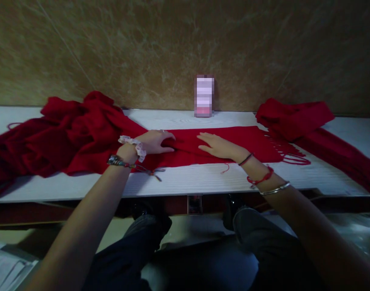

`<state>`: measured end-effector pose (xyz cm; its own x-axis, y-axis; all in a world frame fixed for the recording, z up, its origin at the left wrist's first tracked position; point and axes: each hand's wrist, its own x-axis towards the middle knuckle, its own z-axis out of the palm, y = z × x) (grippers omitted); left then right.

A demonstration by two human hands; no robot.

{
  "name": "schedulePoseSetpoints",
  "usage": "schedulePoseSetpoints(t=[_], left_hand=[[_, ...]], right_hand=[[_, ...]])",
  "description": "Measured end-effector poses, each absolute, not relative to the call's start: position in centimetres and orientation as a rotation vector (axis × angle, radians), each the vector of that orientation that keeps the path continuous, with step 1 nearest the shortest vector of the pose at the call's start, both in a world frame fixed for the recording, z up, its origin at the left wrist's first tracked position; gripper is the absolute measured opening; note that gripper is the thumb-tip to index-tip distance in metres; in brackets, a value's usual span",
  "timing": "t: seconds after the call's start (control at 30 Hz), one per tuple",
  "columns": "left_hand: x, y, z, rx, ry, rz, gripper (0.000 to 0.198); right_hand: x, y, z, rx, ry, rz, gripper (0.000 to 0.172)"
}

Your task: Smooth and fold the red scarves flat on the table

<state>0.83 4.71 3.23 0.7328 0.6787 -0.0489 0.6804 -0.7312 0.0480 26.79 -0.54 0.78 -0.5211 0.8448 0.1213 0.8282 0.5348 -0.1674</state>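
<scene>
A red scarf [242, 141] lies partly flat across the white board, its fringed end towards the right. My left hand [156, 141] rests on the scarf left of the middle, thumb and fingers apart. To its right, my right hand [216, 145] lies on the flat stretch with its fingers stretched out. Left of my hands the red cloth bunches into a large crumpled heap [81, 137]. Beyond the fringe, another red folded length of cloth [297, 121] lies at the right. Whether it joins the same piece I cannot tell.
The white board [185, 182] runs along a brown marbled wall [172, 52]. A phone-like object [204, 96], blurred out, leans upright against the wall. A loose red thread [225, 168] lies near the scarf's front edge. White folded material [9, 266] is at the lower left.
</scene>
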Motion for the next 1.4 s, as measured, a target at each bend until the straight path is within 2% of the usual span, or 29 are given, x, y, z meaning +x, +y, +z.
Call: schedulePoseSetpoints(t=[0.4, 0.53, 0.73, 0.9, 1.0, 1.17, 1.4], left_hand=[[-1.0, 5.3, 2.5, 2.838, 1.018, 0.113, 0.054], [-0.4, 5.0, 2.5, 2.831, 0.991, 0.129, 0.053], [0.5, 4.4, 2.7, 2.842, 1.007, 0.041, 0.043], [1.3, 3.8, 2.9, 2.844, 0.898, 0.127, 0.027], [1.3, 3.6, 3.1, 2.816, 0.859, 0.144, 0.027], [1.3, 3.1, 3.7, 2.813, 0.897, 0.032, 0.039], [2.2, 2.5, 4.1, 2.827, 0.834, 0.059, 0.029]], right_hand=[[26.3, -2.4, -0.7, -1.348, -2.621, 0.097, 0.052], [26.1, -3.0, -1.2, -1.29, -2.57, 0.016, 0.044], [26.2, -3.1, -1.4, -1.168, -2.493, 0.006, 0.031], [26.2, -3.0, -1.1, -1.109, -2.42, 0.093, 0.021], [26.1, -3.1, -0.8, -1.1, -2.391, 0.153, 0.024], [26.0, -3.5, -0.4, -1.017, -2.361, 0.25, 0.028], [26.0, -3.3, -0.5, -1.073, -2.318, 0.215, 0.022]])
